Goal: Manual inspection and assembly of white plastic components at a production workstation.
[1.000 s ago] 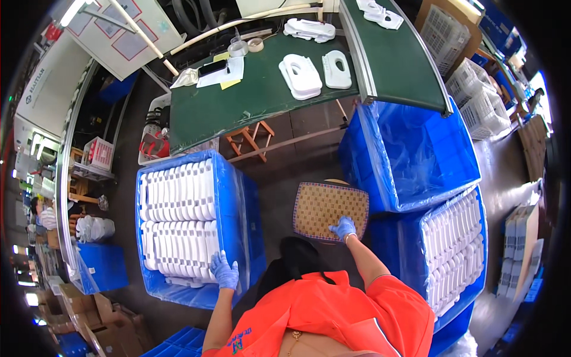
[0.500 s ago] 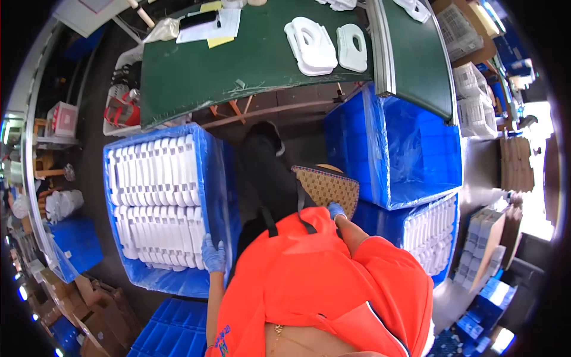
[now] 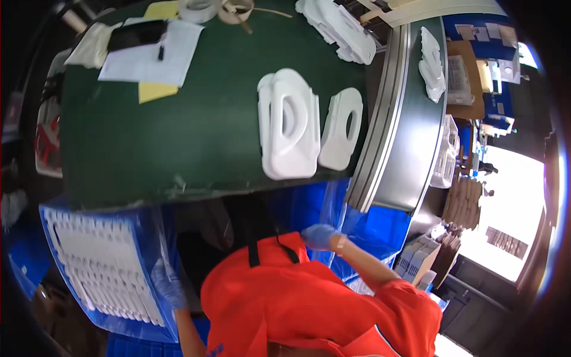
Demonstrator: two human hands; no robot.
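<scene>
My left hand (image 3: 168, 284), in a blue glove, lies at the right rim of a film-lined blue crate (image 3: 140, 250). Its fingers point forward along the rim, apart and partly blurred. Rows of white plastic parts (image 3: 98, 256) fill that crate. My right hand (image 3: 319, 236), also gloved, hovers in front of my body beside the clear film (image 3: 331, 217) of another blue crate (image 3: 386, 229). Motion smears its fingers, so I cannot tell whether they are curled. Beyond my hands, a stack of white oval-holed parts (image 3: 291, 128) and one similar piece (image 3: 344, 128) lie on the green table (image 3: 208, 137).
Paper sheets (image 3: 128, 62) with a dark phone-like object (image 3: 138, 35) lie at the table's far left. Tape rolls (image 3: 235, 11) and more white parts (image 3: 339, 30) sit at the back. A metal rail (image 3: 383, 119) borders a conveyor (image 3: 410, 137) at right.
My view has risen and moved toward the table, which now fills more of it. My right hand has left the woven-patterned seat, now out of sight; my left stays at the crate's rim.
</scene>
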